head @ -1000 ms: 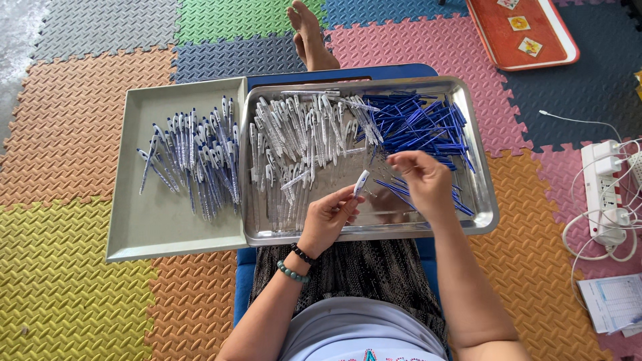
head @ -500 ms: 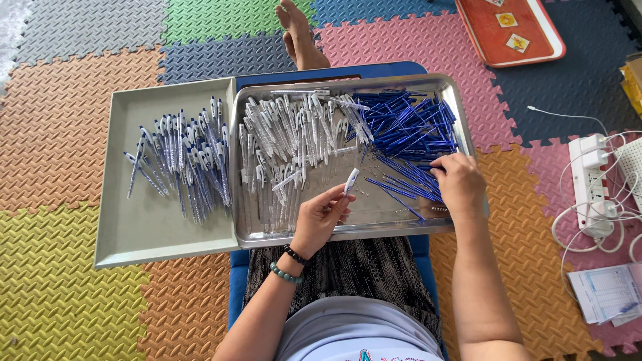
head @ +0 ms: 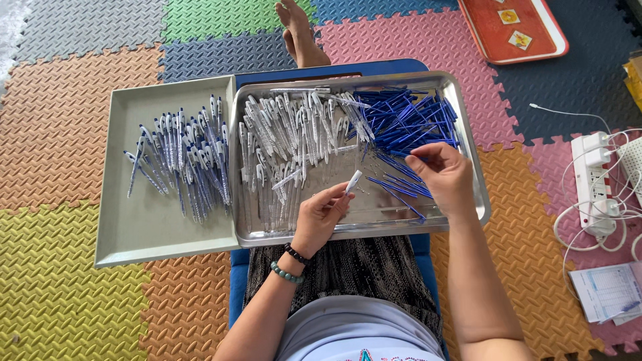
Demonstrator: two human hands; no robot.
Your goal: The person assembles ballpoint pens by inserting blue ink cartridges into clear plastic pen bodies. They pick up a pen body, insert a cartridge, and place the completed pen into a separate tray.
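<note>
Holding a short white plastic pen barrel [head: 354,180] between thumb and fingertips, the left hand [head: 319,215] hovers over the shiny rectangular metal tray [head: 428,227]. Right hand [head: 444,175] pinches a thin blue refill [head: 409,158] beside the blue refill pile [head: 408,120].

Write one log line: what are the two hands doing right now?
left hand: holds clear plastic pen barrel | right hand: pinches thin blue refill at blue refill pile | shiny metal tray on lap
</note>
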